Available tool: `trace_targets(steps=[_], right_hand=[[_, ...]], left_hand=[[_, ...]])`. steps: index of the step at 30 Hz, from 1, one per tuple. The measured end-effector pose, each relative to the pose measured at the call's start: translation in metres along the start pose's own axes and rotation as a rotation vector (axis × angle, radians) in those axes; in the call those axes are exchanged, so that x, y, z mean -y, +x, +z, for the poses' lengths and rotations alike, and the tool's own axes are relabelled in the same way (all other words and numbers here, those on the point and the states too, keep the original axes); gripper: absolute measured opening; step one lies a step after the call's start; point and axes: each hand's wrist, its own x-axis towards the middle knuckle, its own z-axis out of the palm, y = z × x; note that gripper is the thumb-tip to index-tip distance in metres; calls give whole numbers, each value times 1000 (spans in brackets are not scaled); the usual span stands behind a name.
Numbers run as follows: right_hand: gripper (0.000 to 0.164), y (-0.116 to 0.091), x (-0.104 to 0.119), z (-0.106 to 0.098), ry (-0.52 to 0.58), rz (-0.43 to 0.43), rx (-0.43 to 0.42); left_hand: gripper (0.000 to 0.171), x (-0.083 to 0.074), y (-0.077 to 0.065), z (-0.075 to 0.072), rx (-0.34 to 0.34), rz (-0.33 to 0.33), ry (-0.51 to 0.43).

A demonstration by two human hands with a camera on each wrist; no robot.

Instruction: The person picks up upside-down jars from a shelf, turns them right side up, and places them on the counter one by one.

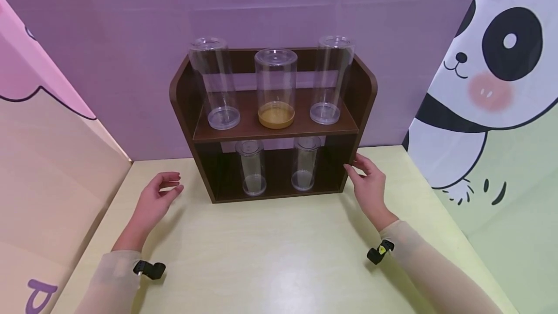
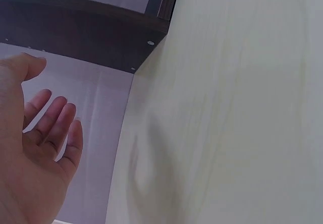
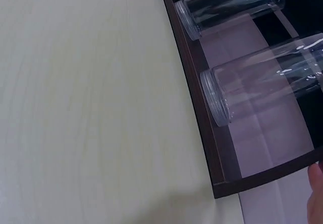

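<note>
Purple wall (image 1: 144, 62) is rising behind the table (image 1: 279, 256), w/ a panda picture (image 1: 501, 86) filling the R side. Dark brown 2-tier shelf (image 1: 248, 127) is standing upright at the far end of the tabletop, approx. in the middle, btwn the person's two hands.

R hand (image 1: 369, 185) is reaching to the shelf's R side panel: thumb tip is lying at the front edge, fingers are bending along the outer face. Whether they're really pinching the panel, can't tell; R wrist view is showing only a bit of finger just outside it.

L hand (image 1: 154, 195) is hovering near the shelf's L side panel, w/ a gap btwn. Its fingers are bending loosely, small gaps btwn them, thumb standing apart; they're holding nothing.

Upper tier is carrying 3 tall clear jars: L one (image 1: 218, 81), mid one w/ amber-brown bottom (image 1: 275, 81), R one (image 1: 331, 81). Lower tier is holding 2 smaller clear jars, L (image 1: 252, 168) & R (image 1: 304, 166), both standing well apart from the fingers. Smallest: black wrist devices (image 1: 149, 270) are sitting on both sleeves.
</note>
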Motion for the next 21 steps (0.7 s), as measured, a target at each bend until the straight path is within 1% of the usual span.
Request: trace_targets(steps=[4, 7, 10, 14, 17, 21], right_hand=[[34, -3, 0, 1, -15, -17, -18], [33, -3, -1, 2, -34, -36, -28], [31, -2, -2, 3, -56, -48, -41], [31, -3, -1, 4, -51, -53, -45], [31, -4, -1, 5, -39, -56, -42], [31, -4, -2, 5, -43, -63, -47]], left_hand=[[40, -6, -3, 3, 4, -1, -14], [37, -10, -8, 7, -20, 11, -41], [33, -14, -13, 12, -52, 36, -80], [27, -20, -20, 22, -81, 88, -130], [25, -26, -24, 29, -69, 110, -138], [26, -30, -28, 39, -10, 116, -128]])
